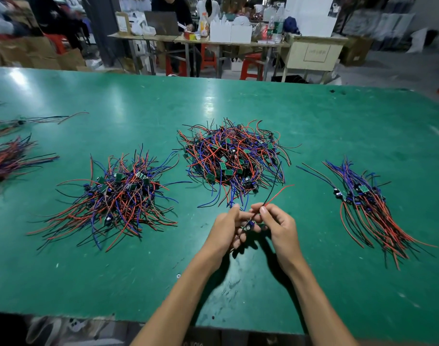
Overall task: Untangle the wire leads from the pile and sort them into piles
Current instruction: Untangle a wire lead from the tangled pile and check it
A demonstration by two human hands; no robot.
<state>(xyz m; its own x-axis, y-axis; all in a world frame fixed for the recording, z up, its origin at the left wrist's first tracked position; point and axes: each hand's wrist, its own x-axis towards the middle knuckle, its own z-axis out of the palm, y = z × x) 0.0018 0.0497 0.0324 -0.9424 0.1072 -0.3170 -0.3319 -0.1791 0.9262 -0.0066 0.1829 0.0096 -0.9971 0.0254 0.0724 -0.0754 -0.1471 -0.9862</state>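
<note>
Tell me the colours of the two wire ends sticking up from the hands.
One red, one black wire end, seen in the head view.

A single head-worn view looks forward and steeply down from the near edge of the green table point(238, 101), close above it.

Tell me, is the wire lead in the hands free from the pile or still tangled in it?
Free: the wire lead is pinched by both hands, left hand and right hand.

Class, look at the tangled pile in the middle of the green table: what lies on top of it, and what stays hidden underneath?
On top of the tangled pile: red, blue and black leads with small green boards. The table beneath it is covered.
</note>
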